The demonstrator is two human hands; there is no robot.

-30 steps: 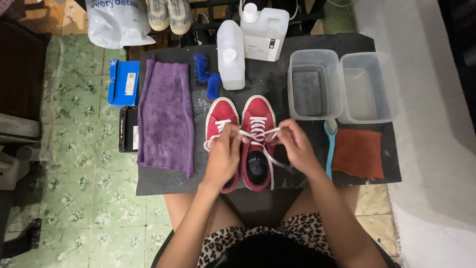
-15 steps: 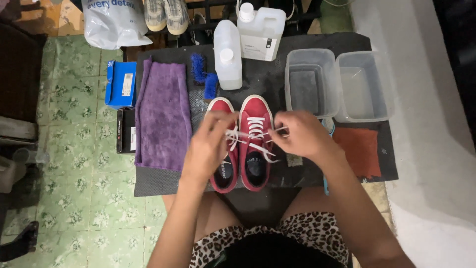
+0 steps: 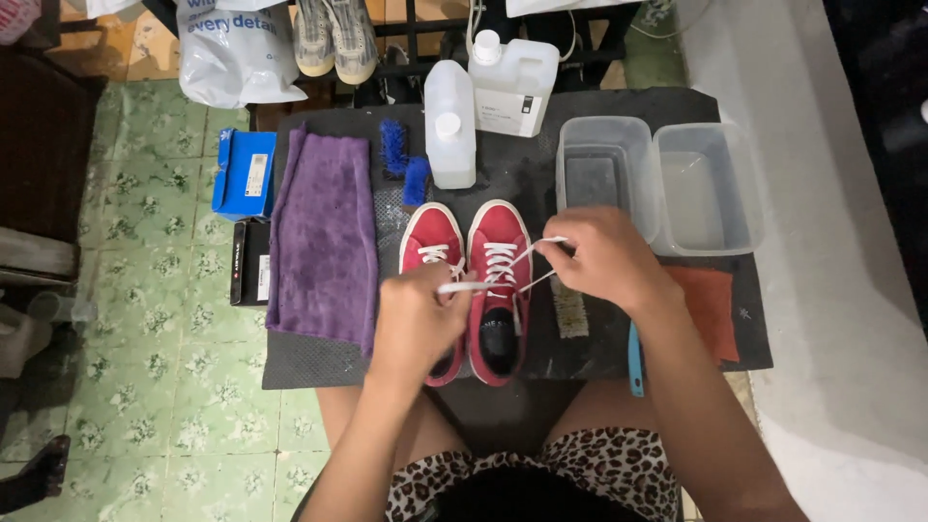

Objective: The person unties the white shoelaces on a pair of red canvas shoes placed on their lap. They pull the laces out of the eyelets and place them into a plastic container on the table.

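Our left hand [image 3: 418, 324] covers the heel half of the left red sneaker [image 3: 431, 244], so we cannot see its opening. Our right hand [image 3: 599, 256] hides where the white lace [image 3: 522, 253] ends between its fingers, and the lace's other end vanishes inside the left fist. Just right of the right wrist, the blue-handled brush [image 3: 635, 360] shows only its handle; our forearm covers the rest. Far above both hands, the white plastic bag [image 3: 232, 53] and the pair of grey shoes [image 3: 333, 37] are cut off by the top edge.
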